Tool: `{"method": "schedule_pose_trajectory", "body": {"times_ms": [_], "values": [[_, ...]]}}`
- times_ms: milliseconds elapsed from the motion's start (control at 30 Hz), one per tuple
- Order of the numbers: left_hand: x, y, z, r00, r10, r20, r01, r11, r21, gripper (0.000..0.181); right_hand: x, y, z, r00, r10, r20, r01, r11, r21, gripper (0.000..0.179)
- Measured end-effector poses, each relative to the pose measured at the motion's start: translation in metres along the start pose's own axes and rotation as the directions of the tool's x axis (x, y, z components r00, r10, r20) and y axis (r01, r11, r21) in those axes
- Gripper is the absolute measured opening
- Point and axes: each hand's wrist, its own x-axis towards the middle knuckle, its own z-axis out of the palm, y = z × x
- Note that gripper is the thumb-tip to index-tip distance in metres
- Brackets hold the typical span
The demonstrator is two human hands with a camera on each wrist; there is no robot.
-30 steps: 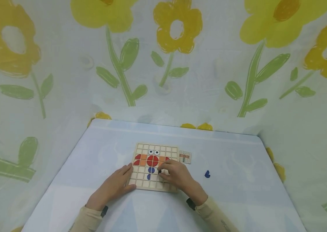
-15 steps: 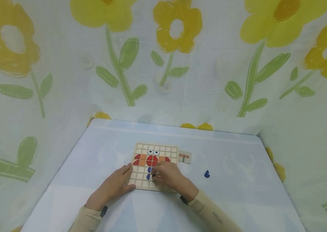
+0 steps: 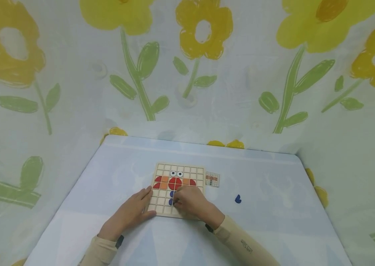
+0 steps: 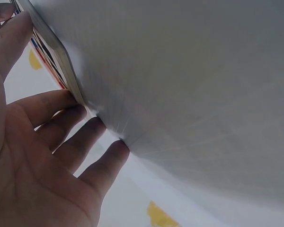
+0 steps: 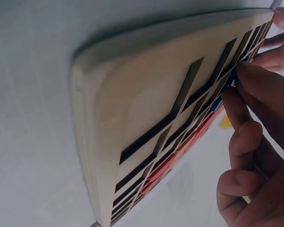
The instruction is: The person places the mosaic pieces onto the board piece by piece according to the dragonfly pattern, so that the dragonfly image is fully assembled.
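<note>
A wooden grid board (image 3: 159,207) lies on the table in the head view. My left hand (image 3: 132,210) rests at its near left corner, thumb on the near edge and fairly straight fingers along the left edge. Over the lower middle of the grid, my right hand (image 3: 192,201) pinches a small dark blue piece (image 5: 232,78) between thumb and index finger, down at the board's surface. Blue curved pieces (image 3: 171,202) sit in cells just left of those fingertips. Above them are a red circle (image 3: 175,181), orange squares (image 3: 164,179) and two eye pieces (image 3: 173,173). My right hand hides some cells.
A small pattern card (image 3: 212,179) lies against the board's right side. Farther right on the table are loose dark blue pieces (image 3: 238,199). Flower-printed cloth (image 3: 227,111) hangs behind the table's far edge.
My right hand has moved left and down over the board with the dark blue piece, to beside the lower blue pieces. My left hand has stayed at the board's corner.
</note>
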Motion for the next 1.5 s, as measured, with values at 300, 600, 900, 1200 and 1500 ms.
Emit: {"method": "schedule_pose_trajectory", "body": {"times_ms": [300,600,900,1200,1500], "values": [[0.002,-0.001,0.000,1.000,0.004,-0.005,-0.004,1.000,0.009,0.084,-0.001,-0.002,-0.001,1.000,-0.015,-0.011,0.015,1.000,-0.019,0.010],[0.002,-0.001,0.003,1.000,-0.006,-0.001,0.006,1.000,0.009,0.085,-0.012,0.004,-0.006,0.998,0.029,-0.047,-0.027,0.999,0.048,0.016],[0.002,-0.001,0.002,1.000,-0.012,0.000,0.012,1.000,0.005,0.086,-0.043,0.037,-0.026,0.963,0.136,-0.234,-0.115,0.988,0.098,0.023],[0.001,-0.001,0.003,1.000,-0.023,0.013,0.023,1.000,0.011,0.086,-0.090,0.089,-0.038,0.891,0.240,-0.385,-0.229,0.970,0.076,0.026],[0.002,-0.001,0.004,0.999,-0.028,0.021,0.028,1.000,0.015,0.086,-0.137,0.128,-0.039,0.867,0.412,-0.280,-0.390,0.911,0.133,0.022]]}}
